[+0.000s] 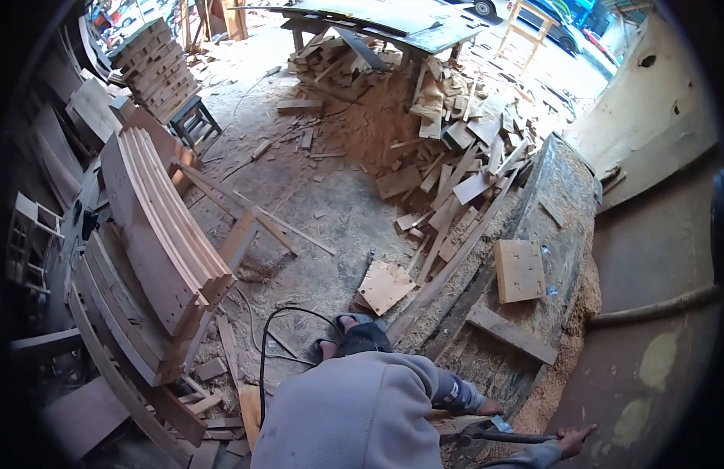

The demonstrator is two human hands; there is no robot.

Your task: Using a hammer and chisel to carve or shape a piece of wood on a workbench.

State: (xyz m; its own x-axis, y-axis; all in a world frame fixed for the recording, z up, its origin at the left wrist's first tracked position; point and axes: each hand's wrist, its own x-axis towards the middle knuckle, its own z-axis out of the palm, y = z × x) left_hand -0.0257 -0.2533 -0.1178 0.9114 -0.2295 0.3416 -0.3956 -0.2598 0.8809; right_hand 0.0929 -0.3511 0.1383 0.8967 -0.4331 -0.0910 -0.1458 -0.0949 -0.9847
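My left hand (491,408) reaches out from a grey sleeve at the lower right, over the edge of the wooden bench. Its fingers look curled, and what they hold, if anything, is too small to make out. Just below it lies a small pale-blue shiny piece (501,424). My right hand (571,442) is closed round the end of a long dark bar-like tool (518,438). The tool's broader end lies to the left, by a pale board (453,423); its exact kind does not show. One finger of the right hand points outward.
A square wood block (520,270) and a short plank (512,334) rest on the sawdust-covered bench (561,195). Offcuts (459,176) are heaped ahead. Curved wooden pieces (162,227) stand stacked at left. A black cable (263,352) crosses the floor by my feet. A table (393,19) stands far off.
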